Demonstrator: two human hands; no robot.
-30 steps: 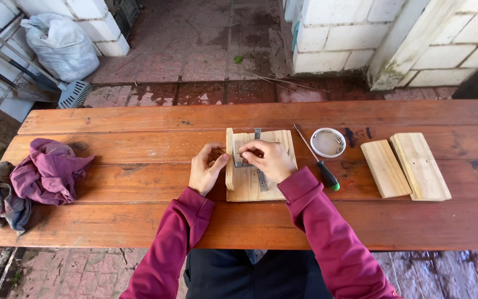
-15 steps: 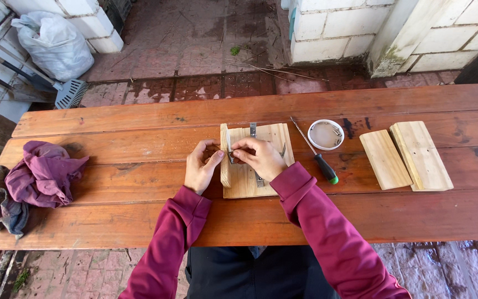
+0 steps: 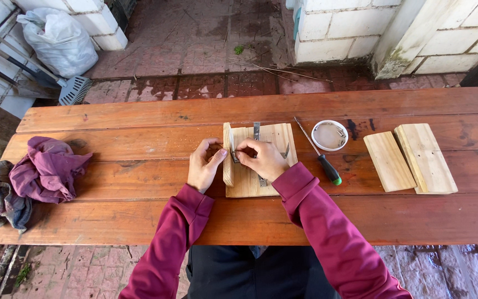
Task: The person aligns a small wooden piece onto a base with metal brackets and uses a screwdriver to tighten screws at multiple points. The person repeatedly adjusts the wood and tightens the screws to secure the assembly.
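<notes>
A pale wooden board lies flat on the red-brown table. A narrower wooden piece stands on edge along the board's left side. My left hand presses against that upright piece from the left. My right hand rests on the board and pinches a small metal part, probably a screw, against the upright piece. A metal bracket lies under my right hand, and another metal piece shows at the board's right.
A green-handled screwdriver lies right of the board, beside a round white lid holding small metal parts. Two more wooden boards lie at the right. Purple and grey rags sit at the left end. Brick floor and a white sack lie beyond.
The narrow wooden piece has been tipped up onto its edge at the board's left. My left hand moved against it, and my right hand shifted left with the small metal part.
</notes>
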